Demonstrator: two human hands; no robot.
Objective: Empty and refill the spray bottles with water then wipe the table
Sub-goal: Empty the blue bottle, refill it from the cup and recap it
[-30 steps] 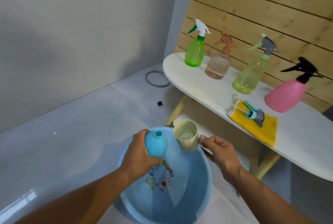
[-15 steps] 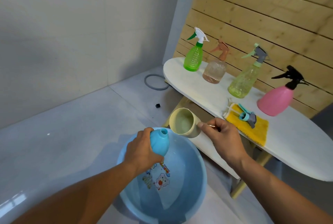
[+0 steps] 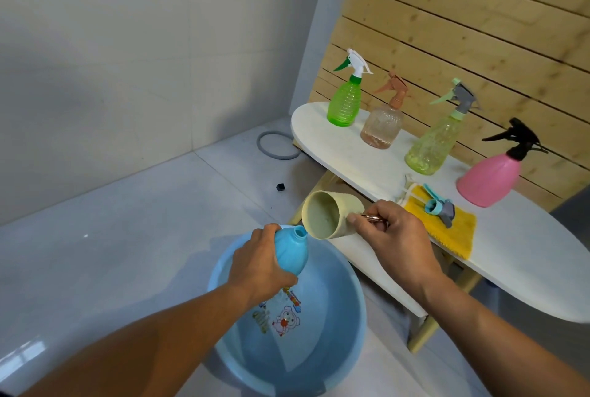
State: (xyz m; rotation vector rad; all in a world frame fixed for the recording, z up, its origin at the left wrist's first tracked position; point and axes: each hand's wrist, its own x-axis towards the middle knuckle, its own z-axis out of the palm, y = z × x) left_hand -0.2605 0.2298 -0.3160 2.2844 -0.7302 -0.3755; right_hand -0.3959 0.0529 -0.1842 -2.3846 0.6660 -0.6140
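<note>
1. Left hand (image 3: 258,266): forearm reaching in from lower left; fingers wrapped round the body of the blue bottle (image 3: 292,253), which is held over the blue basin (image 3: 351,294) with its open neck tilted up and to the right.
2. Right hand (image 3: 396,237): forearm from lower right; fingers closed on the metallic handle of the beige cup (image 3: 332,219). Cup tipped on its side, mouth facing left, lower rim touching or just above the bottle's neck.
3. Change: a second ago the cup stood nearly upright beside the bottle; half a second ago it was partly tipped and a little higher; now it lies closer to horizontal at the neck.
4. White table (image 3: 510,256): green bottle (image 3: 346,103), brown-topped clear bottle (image 3: 383,122), yellow-green bottle (image 3: 434,144), pink bottle (image 3: 488,176), all upright in a row. Detached sprayer head (image 3: 439,206) lies on the yellow cloth (image 3: 453,232).
5. Markings: cartoon print with lettering on the basin floor; text too small to read.
</note>
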